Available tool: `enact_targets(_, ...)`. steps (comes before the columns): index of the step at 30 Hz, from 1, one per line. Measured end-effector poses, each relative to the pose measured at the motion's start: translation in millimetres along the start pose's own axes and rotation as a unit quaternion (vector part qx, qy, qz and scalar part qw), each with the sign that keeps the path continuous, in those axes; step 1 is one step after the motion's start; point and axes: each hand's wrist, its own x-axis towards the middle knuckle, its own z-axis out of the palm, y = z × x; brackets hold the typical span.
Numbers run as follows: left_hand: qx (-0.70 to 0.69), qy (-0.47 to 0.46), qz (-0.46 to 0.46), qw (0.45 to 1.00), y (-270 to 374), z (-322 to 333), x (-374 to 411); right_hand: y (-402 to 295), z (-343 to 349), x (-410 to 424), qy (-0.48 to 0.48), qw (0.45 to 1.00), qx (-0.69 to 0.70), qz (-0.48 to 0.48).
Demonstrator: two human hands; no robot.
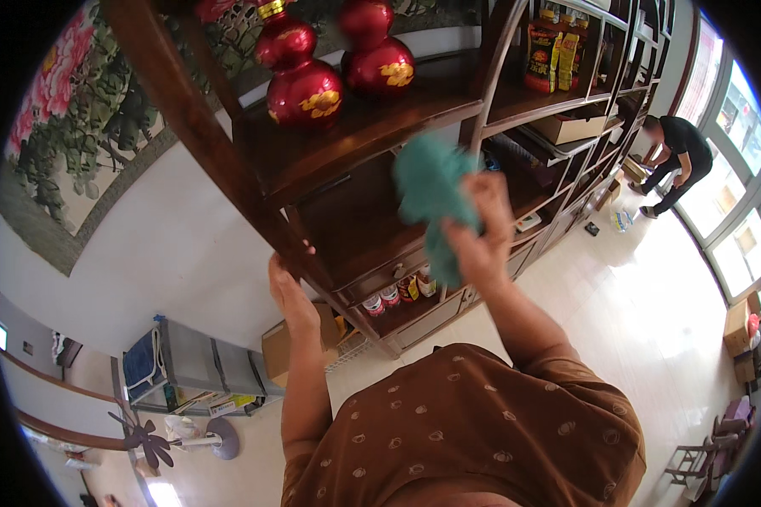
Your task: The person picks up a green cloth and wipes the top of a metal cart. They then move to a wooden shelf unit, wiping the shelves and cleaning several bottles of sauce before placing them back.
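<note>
My right hand [485,231] grips a bunched green cloth [432,180], both blurred, in front of the shelves. Behind it stands a dark wooden display cabinet [368,222] with open compartments. My left hand [296,298] rests against the cabinet's left side post [292,250], fingers around its edge. On the upper shelf are two glossy red gourd-shaped ornaments [304,95] with gold patterns. A small drawer with a round knob [399,271] sits below the middle compartment. Several bottles [390,295] stand on the low shelf under the drawer.
Further along the cabinet are bottles with black and yellow labels [548,57] and an open cardboard box [571,128]. A person in dark clothes [682,152] bends near the glass doors [729,190]. At left are a cardboard carton [285,348], a grey fabric rack [196,355] and a fan [149,442].
</note>
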Motion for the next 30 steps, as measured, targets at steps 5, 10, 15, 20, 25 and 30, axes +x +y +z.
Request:
enact_targets(5,0.06,0.12,0.043,0.99,25.9,43.4,38.2,38.5,-44.6,139.3,0.166,0.95,-0.191,-0.183)
enact_targets(10,0.109,0.132,0.09,0.981,18.7,50.4,39.7,89.9,-50.3,143.2,0.059,0.933,-0.298,-0.192)
enact_targets(15,0.133,0.172,0.071,0.974,21.1,60.3,34.9,132.9,-64.4,40.9,0.004,0.975,-0.184,-0.128)
enact_targets(20,0.14,0.196,0.081,0.967,14.4,64.2,37.5,172.9,-103.3,-75.2,-0.202,0.954,-0.206,-0.078)
enact_targets(25,0.179,0.231,0.084,0.953,9.6,60.6,37.2,161.2,-123.2,-62.8,-0.15,0.984,-0.09,0.029)
enact_targets(30,0.231,0.258,0.088,0.934,5.6,60.2,33.5,132.0,-146.9,27.9,-0.06,0.978,-0.164,-0.111)
